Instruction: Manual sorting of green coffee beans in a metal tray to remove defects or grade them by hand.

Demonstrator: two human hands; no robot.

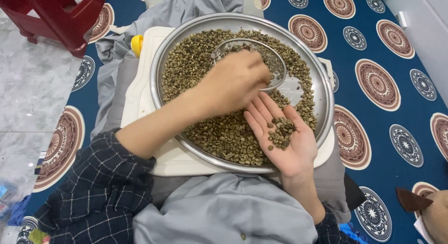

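A round metal tray (155, 80) rests on a white board (135, 101) across my lap and holds a layer of greenish coffee beans (186, 62). A small wire strainer (276, 62) lies in the beans at the far side. My left hand (233, 83) reaches across the tray, its fingers bunched together by the strainer's near rim. Its fingertips are hidden, so I cannot tell if they pinch a bean. My right hand (298, 153) lies palm up over the tray's near right rim, with a small pile of darker beans (281, 132) cupped in the palm.
A red plastic stool (60, 15) stands at the far left on the pale tiled floor. A blue mat with round patterns (396, 146) covers the floor to the right. A yellow cap (136, 44) peeks out by the board's far left corner. Grey cloth lies beyond the tray.
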